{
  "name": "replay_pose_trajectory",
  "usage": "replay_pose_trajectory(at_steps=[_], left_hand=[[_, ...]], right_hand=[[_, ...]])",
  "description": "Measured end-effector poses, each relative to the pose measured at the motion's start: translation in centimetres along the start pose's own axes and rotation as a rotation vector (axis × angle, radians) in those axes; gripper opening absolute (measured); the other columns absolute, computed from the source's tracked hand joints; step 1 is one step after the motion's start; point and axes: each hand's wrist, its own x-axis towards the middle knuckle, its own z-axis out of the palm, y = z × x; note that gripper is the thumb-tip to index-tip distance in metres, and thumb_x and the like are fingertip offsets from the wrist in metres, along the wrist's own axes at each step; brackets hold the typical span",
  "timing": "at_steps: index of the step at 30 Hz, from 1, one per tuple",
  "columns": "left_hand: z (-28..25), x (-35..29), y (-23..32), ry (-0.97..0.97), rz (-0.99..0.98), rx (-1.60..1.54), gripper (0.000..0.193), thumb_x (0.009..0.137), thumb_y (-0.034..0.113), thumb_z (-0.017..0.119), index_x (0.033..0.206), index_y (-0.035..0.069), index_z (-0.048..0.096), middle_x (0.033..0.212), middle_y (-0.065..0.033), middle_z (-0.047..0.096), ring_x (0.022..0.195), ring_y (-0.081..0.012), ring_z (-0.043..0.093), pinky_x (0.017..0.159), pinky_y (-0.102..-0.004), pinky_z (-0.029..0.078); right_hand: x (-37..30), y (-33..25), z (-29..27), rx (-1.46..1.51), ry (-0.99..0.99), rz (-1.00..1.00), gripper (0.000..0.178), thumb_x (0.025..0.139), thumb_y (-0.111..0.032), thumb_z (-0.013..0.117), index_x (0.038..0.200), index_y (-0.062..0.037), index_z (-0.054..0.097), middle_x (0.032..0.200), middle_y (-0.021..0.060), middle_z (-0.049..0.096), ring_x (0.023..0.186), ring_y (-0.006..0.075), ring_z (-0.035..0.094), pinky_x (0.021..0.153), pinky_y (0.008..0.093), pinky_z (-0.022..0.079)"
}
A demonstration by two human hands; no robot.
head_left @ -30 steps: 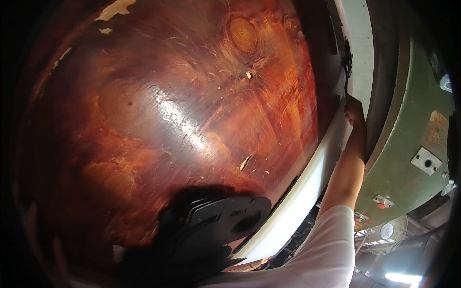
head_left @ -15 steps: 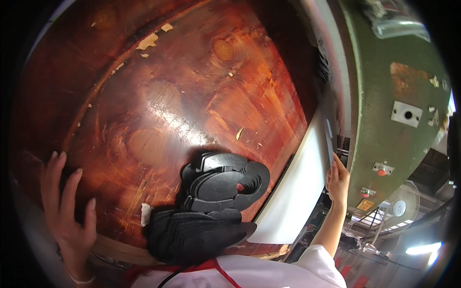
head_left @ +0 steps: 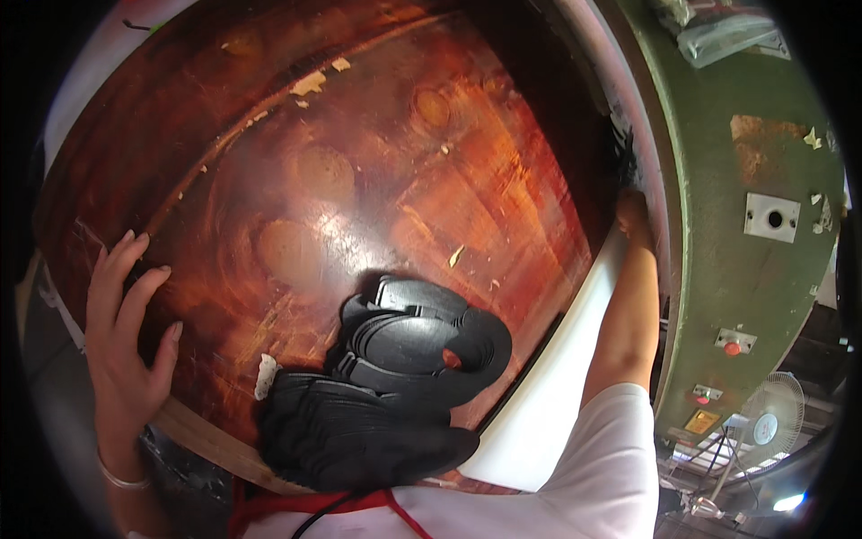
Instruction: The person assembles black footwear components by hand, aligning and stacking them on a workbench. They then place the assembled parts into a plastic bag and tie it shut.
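Two piles of flat black pieces [head_left: 409,346] lie on the reddish-brown worktop [head_left: 359,99], lower centre of the frame. The upper pile is layered, with curved outlines and an opening through which a reddish patch shows; the lower pile is fanned and touches it.

Left hand [head_left: 130,350]: left of the frame, fingers spread wide, fingertips over the worktop's left part. Contact with the surface cannot be determined. The black pieces lie to its right, well apart from the fingers.

Right hand [head_left: 631,214]: upper right of the frame, at the far end of the white panel [head_left: 530,427]. Dark, thin-edged items [head_left: 621,148] are just above its fingers. The hand is in shadow; finger spacing and grip cannot be determined.

Change from half a second ago: the right hand has moved from the panel's right edge, lower in the frame, up to the dark items. The left hand keeps its spread posture. Both black piles remain in the lower centre.

Containers: a clear plastic wrapper or container [head_left: 727,38] is at the upper right, by the green machine housing [head_left: 709,242]; its contents are indistinct. The housing carries a red button [head_left: 732,349].
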Motion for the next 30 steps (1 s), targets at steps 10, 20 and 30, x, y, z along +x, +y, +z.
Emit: replay_pose_trajectory(at_steps=[10,20,30], left_hand=[[0.0,0.2,0.4,0.100,-0.002,-0.081,0.040,0.070,0.002,0.066,0.109,0.003,0.060,0.131,-0.0134,0.050,0.128,-0.0329,0.043,0.111,-0.0477,0.028],[-2.7,3.5,3.0,0.049,0.106,0.072,0.026,0.079,0.007,0.064,0.104,0.003,0.062,0.117,-0.0124,0.057,0.115,-0.0309,0.052,0.105,-0.0468,0.034],[10.0,25.9,33.0,0.114,1.185,-0.115,0.052,0.082,0.017,0.065,0.129,0.002,0.048,0.126,-0.0197,0.051,0.119,-0.0354,0.048,0.102,-0.0413,0.039]], right_hand=[[-16.5,-0.4,-4.9,0.509,-0.288,0.106,0.019,0.096,-0.025,0.050,0.103,-0.0123,0.062,0.056,-0.0018,0.043,0.041,0.0069,0.034,0.034,0.0255,0.025],[-35.9,4.0,-1.9,0.390,0.283,0.080,0.035,0.096,-0.017,0.052,0.124,0.0030,0.056,0.078,0.0156,0.062,0.062,0.0194,0.056,0.062,0.0307,0.046],[-50.4,13.0,5.3,0.246,0.522,0.297,0.031,0.091,-0.010,0.056,0.119,0.0031,0.056,0.085,0.0175,0.058,0.072,0.0338,0.059,0.062,0.0394,0.048]])
